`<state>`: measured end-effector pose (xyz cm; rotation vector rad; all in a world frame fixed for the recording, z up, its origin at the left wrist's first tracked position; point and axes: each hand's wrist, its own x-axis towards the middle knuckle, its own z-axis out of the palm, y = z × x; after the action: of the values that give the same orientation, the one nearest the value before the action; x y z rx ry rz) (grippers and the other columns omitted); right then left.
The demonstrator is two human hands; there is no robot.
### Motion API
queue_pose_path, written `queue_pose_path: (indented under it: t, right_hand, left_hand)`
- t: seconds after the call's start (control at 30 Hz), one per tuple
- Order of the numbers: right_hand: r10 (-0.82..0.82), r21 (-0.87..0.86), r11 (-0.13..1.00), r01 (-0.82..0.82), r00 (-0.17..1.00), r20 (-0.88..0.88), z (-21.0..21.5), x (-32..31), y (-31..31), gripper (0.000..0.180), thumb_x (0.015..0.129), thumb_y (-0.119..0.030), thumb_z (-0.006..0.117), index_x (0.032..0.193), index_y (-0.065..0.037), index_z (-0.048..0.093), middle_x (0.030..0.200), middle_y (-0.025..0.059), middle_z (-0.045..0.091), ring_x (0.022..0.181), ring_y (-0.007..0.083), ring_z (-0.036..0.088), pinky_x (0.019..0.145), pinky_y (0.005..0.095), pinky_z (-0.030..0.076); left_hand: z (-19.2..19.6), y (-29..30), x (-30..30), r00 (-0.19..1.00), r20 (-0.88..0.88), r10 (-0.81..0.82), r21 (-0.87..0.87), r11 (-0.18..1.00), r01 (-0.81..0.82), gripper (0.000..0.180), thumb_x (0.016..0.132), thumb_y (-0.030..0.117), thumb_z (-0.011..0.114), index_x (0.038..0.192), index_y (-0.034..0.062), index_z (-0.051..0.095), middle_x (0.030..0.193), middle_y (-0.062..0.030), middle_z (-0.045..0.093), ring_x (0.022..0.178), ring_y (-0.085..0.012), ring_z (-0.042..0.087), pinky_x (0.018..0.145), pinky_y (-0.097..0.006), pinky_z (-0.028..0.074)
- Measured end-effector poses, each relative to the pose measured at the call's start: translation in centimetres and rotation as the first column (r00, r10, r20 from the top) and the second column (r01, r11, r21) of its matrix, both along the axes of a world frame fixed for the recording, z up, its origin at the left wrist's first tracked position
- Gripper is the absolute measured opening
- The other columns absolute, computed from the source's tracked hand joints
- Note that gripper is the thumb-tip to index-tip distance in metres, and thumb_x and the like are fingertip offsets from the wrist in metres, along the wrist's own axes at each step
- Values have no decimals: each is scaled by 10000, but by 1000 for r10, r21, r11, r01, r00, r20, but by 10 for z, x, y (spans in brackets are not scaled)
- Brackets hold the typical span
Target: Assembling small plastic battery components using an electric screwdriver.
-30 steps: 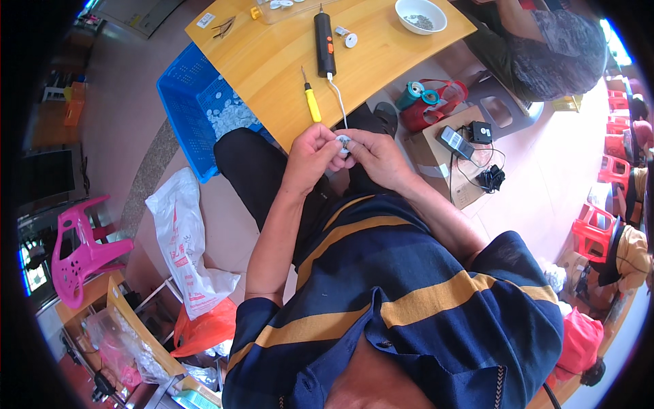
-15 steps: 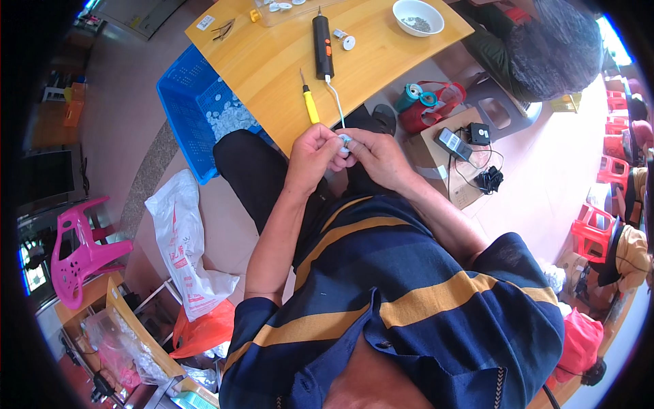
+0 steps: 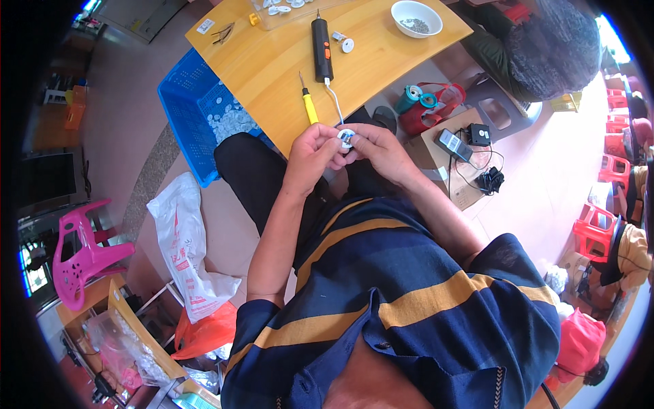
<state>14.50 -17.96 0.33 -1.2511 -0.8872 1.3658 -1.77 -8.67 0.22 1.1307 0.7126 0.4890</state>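
Observation:
Between both hands, over my lap at the table's near edge, is a small round white part (image 3: pixel 347 139) with a dark and bluish inside facing up. My left hand (image 3: pixel 310 155) pinches it from the left, its fingers curled together. From the other side my right hand (image 3: pixel 381 154) grips its edge with thumb and fingers. Just ahead on the wooden table (image 3: pixel 266 75) lies a yellow-handled screwdriver (image 3: pixel 310 108). Beside it is a black electric screwdriver (image 3: pixel 321 51) with orange buttons and a white cable (image 3: pixel 336 102) running toward my hands. A similar small white part (image 3: pixel 347 46) lies to its right.
A white bowl (image 3: pixel 398 13) of small metal pieces stands at the far right, a clear tray (image 3: pixel 262 22) of white parts at the back. Tweezers (image 3: pixel 222 31) lie left. Below are a blue basket (image 3: pixel 178 85), a cardboard box (image 3: pixel 436 160) and a white sack (image 3: pixel 180 252). Another person (image 3: pixel 555 51) sits right.
The round part has been turned so its dark and bluish inside shows more. Both hands stay almost in place, with the right fingers slightly shifted.

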Motion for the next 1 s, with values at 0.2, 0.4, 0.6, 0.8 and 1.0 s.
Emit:
queue_pose_path:
  t: [0.2, 0.4, 0.6, 0.8, 1.0]
  right_hand:
    - [7, -8, 1000, -7, 996, -84, -1, 1, 1, 337, 1060, -115, 464, 1362, 2, 557, 1131, 53, 664, 926, 105, 652, 836, 250, 531]
    - [-133, -116, 987, 109, 964, -229, -8, 4, 0, 317, 1057, -157, 499, 1340, -34, 572, 1141, 55, 651, 923, 107, 656, 843, 259, 535]
    - [-271, -117, 962, 245, 896, -353, -14, 10, 1, 216, 1033, -133, 542, 1221, -46, 601, 1007, 9, 575, 819, 80, 595, 792, 262, 535]
    - [-309, -176, 949, 262, 885, -349, -18, 14, 2, 167, 1009, -73, 538, 1164, -40, 591, 977, 3, 559, 769, 74, 546, 710, 239, 521]
    - [-306, -156, 952, 264, 862, -406, -8, 11, 3, 186, 1008, -68, 549, 1189, -40, 582, 1047, 31, 597, 827, 87, 595, 754, 247, 544]
  left_hand:
    - [6, -1, -2, 1000, -31, 0, -13, 1000, -1, 159, 948, 70, 597, 1090, -1, 604, 864, -76, 697, 682, -106, 651, 618, -229, 529]
    - [4, 3, -11, 996, -80, 26, 52, 998, -22, 187, 971, 101, 598, 1132, 6, 606, 912, -70, 705, 703, -102, 653, 640, -225, 537]
    - [2, 1, -12, 994, -102, 48, 74, 996, -41, 157, 959, 100, 607, 1086, 10, 627, 893, -62, 710, 686, -95, 644, 628, -232, 526]
    - [0, 2, -13, 994, -96, 48, 73, 996, -41, 145, 967, 102, 606, 1081, 16, 631, 896, -56, 711, 680, -87, 640, 624, -227, 523]
    - [-1, 4, -12, 995, -90, 30, 69, 997, -24, 146, 971, 109, 601, 1082, 19, 633, 901, -53, 711, 682, -84, 638, 621, -220, 517]
